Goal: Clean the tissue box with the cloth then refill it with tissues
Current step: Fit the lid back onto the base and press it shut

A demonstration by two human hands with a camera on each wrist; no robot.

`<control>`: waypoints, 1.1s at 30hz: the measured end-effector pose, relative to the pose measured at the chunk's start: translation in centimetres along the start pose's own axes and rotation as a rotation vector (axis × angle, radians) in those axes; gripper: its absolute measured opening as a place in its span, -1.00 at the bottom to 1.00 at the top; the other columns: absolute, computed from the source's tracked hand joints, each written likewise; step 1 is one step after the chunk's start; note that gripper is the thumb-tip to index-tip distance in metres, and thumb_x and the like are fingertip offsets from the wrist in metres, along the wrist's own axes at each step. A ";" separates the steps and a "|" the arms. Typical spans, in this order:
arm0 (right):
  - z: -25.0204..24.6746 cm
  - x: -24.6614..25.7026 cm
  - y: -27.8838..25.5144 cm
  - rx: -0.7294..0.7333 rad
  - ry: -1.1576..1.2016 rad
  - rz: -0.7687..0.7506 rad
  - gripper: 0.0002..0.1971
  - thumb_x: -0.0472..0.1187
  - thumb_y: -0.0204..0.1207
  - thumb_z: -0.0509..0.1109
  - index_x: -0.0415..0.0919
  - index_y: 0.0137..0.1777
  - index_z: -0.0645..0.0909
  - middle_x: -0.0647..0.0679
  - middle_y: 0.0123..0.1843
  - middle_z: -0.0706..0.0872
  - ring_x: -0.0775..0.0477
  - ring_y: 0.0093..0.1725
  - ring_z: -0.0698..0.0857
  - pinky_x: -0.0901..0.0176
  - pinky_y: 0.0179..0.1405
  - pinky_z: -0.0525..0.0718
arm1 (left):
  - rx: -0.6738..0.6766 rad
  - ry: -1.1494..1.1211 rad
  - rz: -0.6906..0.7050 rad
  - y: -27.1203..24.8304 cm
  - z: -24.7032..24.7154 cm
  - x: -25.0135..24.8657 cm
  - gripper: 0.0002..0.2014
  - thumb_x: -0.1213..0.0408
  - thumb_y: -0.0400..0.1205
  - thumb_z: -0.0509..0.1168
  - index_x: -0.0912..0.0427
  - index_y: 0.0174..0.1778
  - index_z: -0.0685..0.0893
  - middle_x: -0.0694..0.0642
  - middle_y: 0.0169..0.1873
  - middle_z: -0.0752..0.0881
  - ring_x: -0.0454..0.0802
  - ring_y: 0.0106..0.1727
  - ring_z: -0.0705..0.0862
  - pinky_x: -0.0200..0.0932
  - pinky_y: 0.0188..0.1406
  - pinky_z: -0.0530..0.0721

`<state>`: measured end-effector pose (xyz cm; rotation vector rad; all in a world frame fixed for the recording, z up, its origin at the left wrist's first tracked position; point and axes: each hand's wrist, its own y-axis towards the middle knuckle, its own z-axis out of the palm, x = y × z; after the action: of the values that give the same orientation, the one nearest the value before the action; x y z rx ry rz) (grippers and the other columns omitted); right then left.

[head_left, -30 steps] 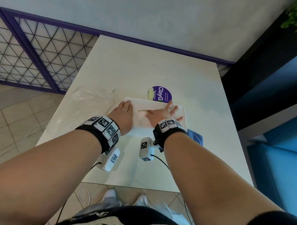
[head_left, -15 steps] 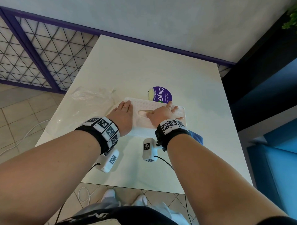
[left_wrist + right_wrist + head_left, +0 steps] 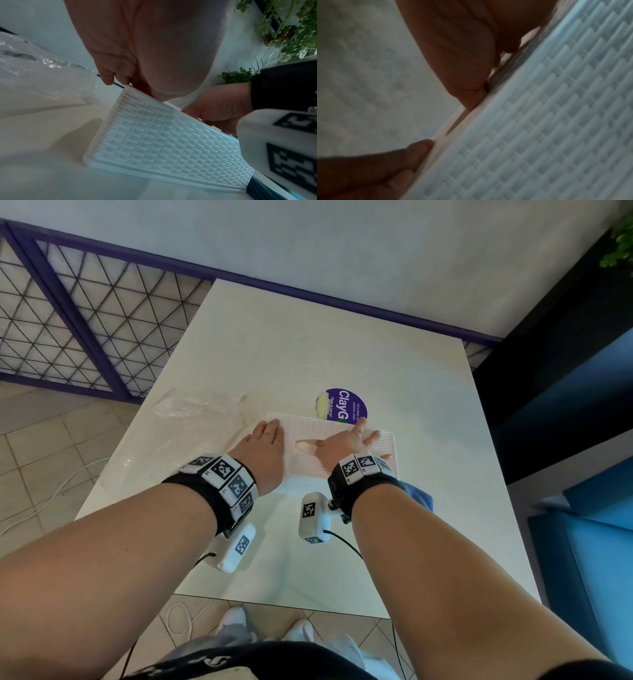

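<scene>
Two hands press flat on a white woven-pattern tissue box [image 3: 329, 446] at the table's [image 3: 308, 354] centre: left hand [image 3: 262, 451] at its 9 o'clock end, right hand [image 3: 346, 445] over the slot, fingers straight and spread; blue cloth [image 3: 419, 496] at 4 o'clock

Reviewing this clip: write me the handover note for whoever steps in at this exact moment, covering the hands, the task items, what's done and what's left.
Left hand: lies flat, fingers straight, on the left end of the white woven tissue box.
Right hand: fingers spread on the box top, beside the slot.
The box stands on the white table. The blue cloth lies at the box's near right corner, neither hand on it. An empty-looking clear plastic wrapper lies to the left.
Done: the box appears closed, both hands pressing it; whether it was wiped or refilled cannot be told.
Left: check for tissue at the slot, then tidy up.
</scene>
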<state>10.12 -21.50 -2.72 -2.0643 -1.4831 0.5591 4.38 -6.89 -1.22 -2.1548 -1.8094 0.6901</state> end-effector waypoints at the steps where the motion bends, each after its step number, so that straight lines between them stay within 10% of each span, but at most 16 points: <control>1: 0.4 0.0 0.2 -0.032 0.002 -0.022 -0.16 0.42 0.45 0.18 0.00 0.66 0.21 -0.12 0.68 -0.49 -0.52 0.62 -0.39 -0.80 0.37 -0.12 | -0.005 0.001 -0.003 0.0 0.0 0.0 -0.26 0.51 0.58 -0.06 0.32 0.66 -0.27 0.19 0.68 -0.30 0.12 0.70 -0.25 0.02 0.68 -0.06; 8: -0.4 -0.1 0.9 -0.109 -0.157 -0.120 -0.20 0.36 0.54 0.07 -0.25 0.56 0.37 -0.09 0.74 -0.23 -0.54 0.64 0.07 -0.64 0.52 0.02 | -0.003 0.009 -0.007 0.0 -0.1 0.0 -0.28 0.49 0.61 -0.08 0.31 0.65 -0.29 0.19 0.68 -0.30 0.12 0.70 -0.25 0.03 0.68 -0.06; 17: -1.2 0.8 0.9 -0.037 -0.131 -0.012 0.03 0.54 0.32 0.11 -0.10 0.68 0.15 -0.12 0.73 -0.16 -0.56 0.62 0.07 -0.57 0.53 0.03 | 0.006 -0.021 -0.011 -0.1 -0.1 0.0 -0.25 0.50 0.58 -0.04 0.31 0.65 -0.30 0.17 0.67 -0.31 0.10 0.70 -0.26 0.03 0.68 -0.07; 21: -0.5 0.2 -0.9 -0.170 0.034 -0.144 -0.36 0.00 0.60 0.26 -0.13 0.64 0.18 -0.11 0.70 0.07 -0.42 0.67 -0.05 -0.54 0.56 0.09 | -0.005 -0.009 -0.001 -0.1 -0.1 0.0 -0.26 0.48 0.59 -0.05 0.30 0.66 -0.28 0.18 0.68 -0.29 0.12 0.70 -0.24 0.04 0.68 -0.06; 24: -0.5 -0.9 -1.1 -0.230 0.273 -0.260 -0.56 -0.38 0.53 0.23 -0.16 0.42 0.44 -0.05 0.49 0.48 -0.13 0.63 0.26 -0.46 0.58 0.16 | -0.008 0.008 0.008 -0.1 -0.2 0.1 -0.28 0.45 0.60 -0.07 0.31 0.66 -0.27 0.19 0.68 -0.28 0.13 0.70 -0.24 0.03 0.68 -0.08; 27: -1.1 -1.2 -1.4 -0.266 0.273 -0.302 -0.85 -0.30 0.56 0.25 -0.10 0.06 0.55 -0.13 0.34 0.59 -0.19 0.40 0.55 -0.22 0.39 0.53 | 0.006 0.013 0.003 0.0 -0.2 0.1 -0.29 0.45 0.61 -0.08 0.30 0.66 -0.29 0.18 0.68 -0.30 0.12 0.70 -0.25 0.02 0.66 -0.12; 33: -2.4 -1.0 -1.2 -0.366 0.138 -0.311 -0.69 -0.14 0.63 0.19 -0.26 0.25 0.59 -0.26 0.21 0.69 -0.31 0.17 0.68 -0.01 -0.08 0.56 | -0.001 -0.001 0.011 0.1 0.1 0.3 -0.29 0.47 0.61 -0.08 0.30 0.66 -0.29 0.17 0.68 -0.30 0.11 0.70 -0.25 0.02 0.67 -0.12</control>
<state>10.40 -22.63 -0.09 -2.0215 -1.8817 0.0219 4.48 -6.62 -1.42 -2.1672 -1.8003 0.6932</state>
